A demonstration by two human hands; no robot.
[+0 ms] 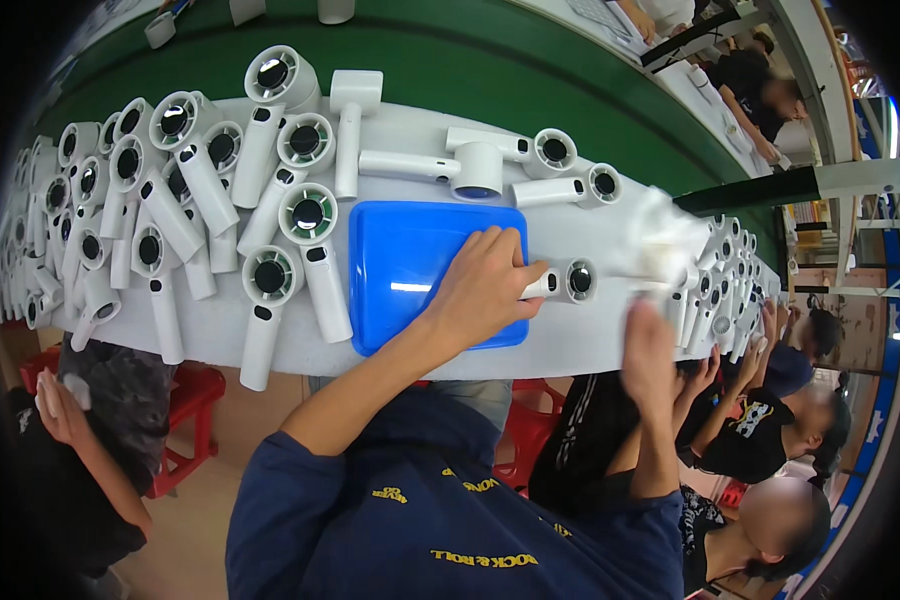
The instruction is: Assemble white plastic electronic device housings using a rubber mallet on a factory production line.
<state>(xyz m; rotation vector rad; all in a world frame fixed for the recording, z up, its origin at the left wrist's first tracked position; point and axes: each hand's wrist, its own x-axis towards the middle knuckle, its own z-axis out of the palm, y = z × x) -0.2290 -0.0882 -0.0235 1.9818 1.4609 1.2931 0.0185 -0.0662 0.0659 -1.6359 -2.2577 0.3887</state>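
"Where's the left hand (480,278)?"

"Above the right half of a blue tray (395,275), fingers curled in, closed about the handle of a white fan (580,282). The handle runs in under the thumb; the round head sticks out to the right, past the tray's edge."

"And the right hand (650,338)?"

"Off to the right of that fan, well apart from the left hand. It's badly blurred, and so is a white thing (662,245) just beyond its fingers. Whether the hand grips it or is spread wide, one can't tell."

"What's around the tray?"

"It lies on a pale table (570,345). A crowd of fans (175,160) fills the left side, many overlapping. More fans (480,165) lie just past the tray's far edge, and another cluster (720,280) stands at the right."

"Anyone near?"

"Several co-workers (755,430) sit along the right. At the lower left, another person's hand (62,408) is by a red stool (192,405)."
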